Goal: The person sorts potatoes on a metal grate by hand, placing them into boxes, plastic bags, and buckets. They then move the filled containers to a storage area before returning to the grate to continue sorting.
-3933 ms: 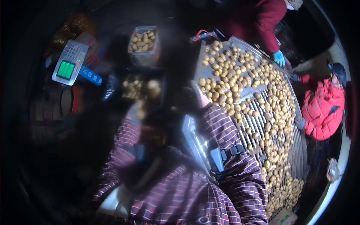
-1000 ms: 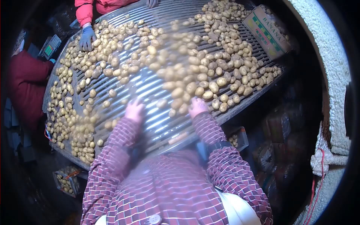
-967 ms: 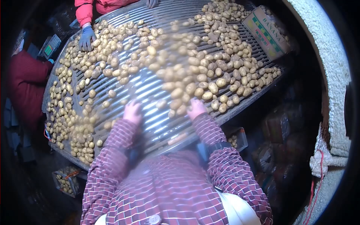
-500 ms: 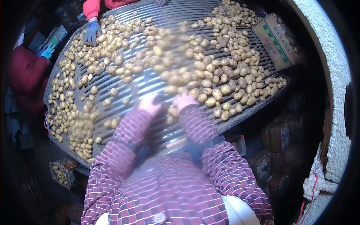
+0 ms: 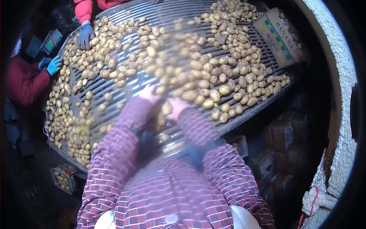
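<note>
Over the near middle of a slatted metal sorting table (image 5: 133, 89), my left hand (image 5: 150, 94) is bent inward. Beside its fingertips is a pale yellow potato (image 5: 160, 90); motion blur hides how the fingers sit. My right hand (image 5: 177, 108) is curled, with its fingers against another potato (image 5: 167, 108). In the gap between my forearms lie a few more blurred potatoes (image 5: 161, 119). A large spread of potatoes (image 5: 225, 91) covers the slats ahead and to the right. Plaid sleeves cover both my arms.
A co-worker's gloved hand (image 5: 85, 36) rests among potatoes at the far left. Another person in a dark red top (image 5: 26, 82) stands at the left edge, near a lit scale display (image 5: 50, 44). A banana carton (image 5: 277, 40) sits at the right. Below left is a crate (image 5: 63, 179) containing potatoes.
My hands have come closer together, the left moving up and the right slightly left and down. Potatoes have shifted between them. The left-side person's gloved hands have moved from the scale to the table edge.
</note>
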Tool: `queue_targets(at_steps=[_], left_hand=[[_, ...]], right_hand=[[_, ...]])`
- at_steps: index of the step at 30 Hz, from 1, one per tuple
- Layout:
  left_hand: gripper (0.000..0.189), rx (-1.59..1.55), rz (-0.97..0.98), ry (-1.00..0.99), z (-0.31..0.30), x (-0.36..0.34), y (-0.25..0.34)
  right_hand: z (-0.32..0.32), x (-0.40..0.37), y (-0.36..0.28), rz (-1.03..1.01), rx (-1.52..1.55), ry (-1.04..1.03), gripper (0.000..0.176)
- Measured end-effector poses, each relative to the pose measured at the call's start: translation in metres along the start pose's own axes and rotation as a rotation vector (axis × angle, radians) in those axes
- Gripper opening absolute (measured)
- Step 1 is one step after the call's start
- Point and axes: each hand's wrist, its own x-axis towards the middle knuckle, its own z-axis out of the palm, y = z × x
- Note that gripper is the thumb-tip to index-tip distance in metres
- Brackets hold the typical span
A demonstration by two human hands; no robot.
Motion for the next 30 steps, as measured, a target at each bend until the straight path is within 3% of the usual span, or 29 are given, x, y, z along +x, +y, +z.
queue_targets(at_steps=[1, 3, 4, 5, 7, 8, 9, 10, 11, 13, 14, 16, 17, 18, 21, 23, 25, 26, 29, 30], left_hand=[[0.054, -0.005, 0.184, 0.019, -0.022, -0.018, 0.01], [0.053, -0.257, 0.01, 0.037, -0.023, -0.03, 0.007], [0.056, -0.133, -0.091, -0.025, -0.037, -0.044, 0.037], [0.062, -0.095, 0.081, -0.071, -0.029, -0.054, 0.04], [0.069, -0.165, 0.236, -0.076, -0.017, -0.075, 0.071], [0.07, -0.251, 0.143, -0.115, -0.007, -0.085, 0.071], [0.072, -0.335, 0.05, -0.158, 0.001, -0.092, 0.071], [0.071, -0.299, 0.054, -0.082, 0.001, -0.097, 0.068], [0.063, -0.322, 0.144, 0.048, 0.002, -0.099, 0.059], [0.05, -0.224, -0.122, -0.097, -0.018, -0.1, 0.053], [0.045, -0.126, -0.101, -0.069, -0.015, -0.104, 0.038], [0.039, 0.023, -0.037, -0.06, -0.015, -0.109, 0.032], [0.045, 0.128, -0.072, -0.14, -0.02, -0.106, 0.047], [0.05, 0.181, -0.125, -0.227, -0.014, -0.103, 0.052], [0.066, 0.254, -0.321, -0.381, 0.005, -0.086, 0.066], [0.064, 0.251, -0.285, -0.351, 0.014, -0.078, 0.066], [0.05, 0.324, -0.305, -0.359, 0.016, -0.082, 0.081], [0.043, 0.362, -0.312, -0.36, 0.015, -0.083, 0.087], [0.048, 0.246, -0.2, -0.307, 0.023, -0.094, 0.058], [0.044, 0.143, -0.216, -0.343, -0.008, -0.098, 0.084]], right_hand=[[0.0, -0.004, 0.007, -0.011, 0.274, 0.015, 0.073], [0.007, -0.013, 0.023, -0.025, 0.821, 0.043, 0.069], [0.027, -0.009, 0.033, -0.03, 1.062, 0.058, 0.063], [0.046, -0.005, 0.042, -0.039, 1.303, 0.074, 0.058], [0.052, -0.013, 0.046, -0.117, 1.429, 0.142, 0.052], [0.044, -0.028, 0.055, -0.035, 1.472, 0.061, 0.044], [0.021, -0.055, 0.053, -0.005, 1.401, 0.139, 0.042], [0.007, -0.083, 0.059, 0.033, 1.332, 0.221, 0.039], [0.025, -0.097, 0.094, 0.027, 1.654, 0.33, 0.036], [0.027, -0.149, 0.147, 0.178, 1.451, 0.756, 0.037], [0.036, -0.173, 0.174, 0.227, 1.33, 0.991, 0.035], [0.038, -0.23, 0.21, 0.464, 1.44, 0.963, 0.031], [0.066, -0.243, 0.243, 0.536, 1.338, 1.094, 0.034], [0.084, -0.255, 0.261, 0.648, 1.092, 1.102, 0.04], [0.099, -0.259, 0.262, 1.002, 0.146, 0.686, 0.056], [0.093, -0.233, 0.262, 0.705, 0.396, 0.827, 0.054], [0.06, -0.181, 0.212, 0.479, 0.528, 0.937, 0.039], [0.028, -0.166, 0.169, 0.36, 0.304, 0.928, 0.033], [0.007, -0.092, 0.149, 0.153, 0.032, 0.68, 0.038], [0.0, -0.077, 0.134, 0.201, -0.082, 0.554, 0.038]])
